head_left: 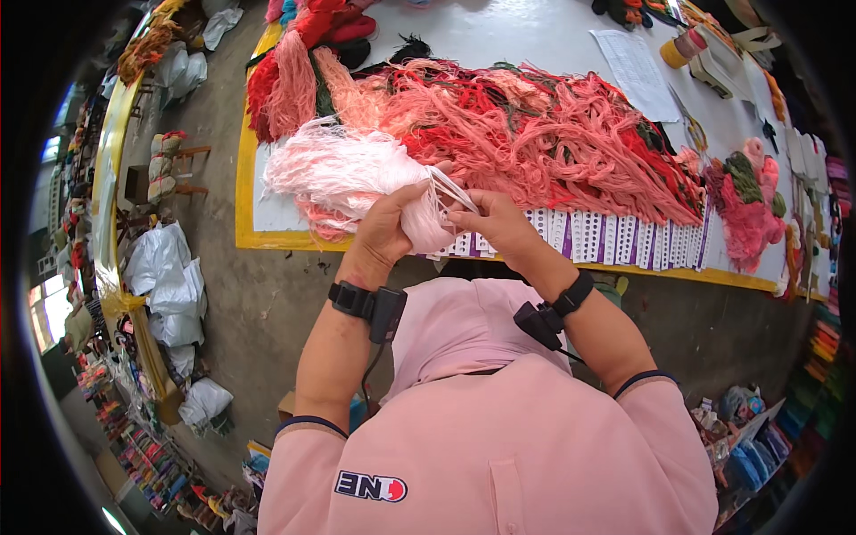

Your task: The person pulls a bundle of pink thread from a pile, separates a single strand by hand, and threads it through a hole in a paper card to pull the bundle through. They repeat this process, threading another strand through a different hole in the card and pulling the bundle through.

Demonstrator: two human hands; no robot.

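A hank of very pale pink thread [343, 165] lies over the table's front left, its near end lifted toward me. My left hand [383, 223] is closed around that end, fingers wrapped about the bundle. Several strands stretch as a loop across to my right hand [499, 223], whose fingers are closed on them; the exact pinch is partly hidden. Just beyond both hands spreads a tangled heap of coral, red and dark green thread [544, 134]. White cards with rows of holes [624, 239] line the table's front edge, some under the heap.
The white table has a yellow border [244, 201]. Toward its right are a paper sheet [635, 76], scissors [695, 134], a thread cone [683, 47] and pink and green hanks [747, 201]. White plastic bags [160, 267] and a small stool [189, 169] stand on the left.
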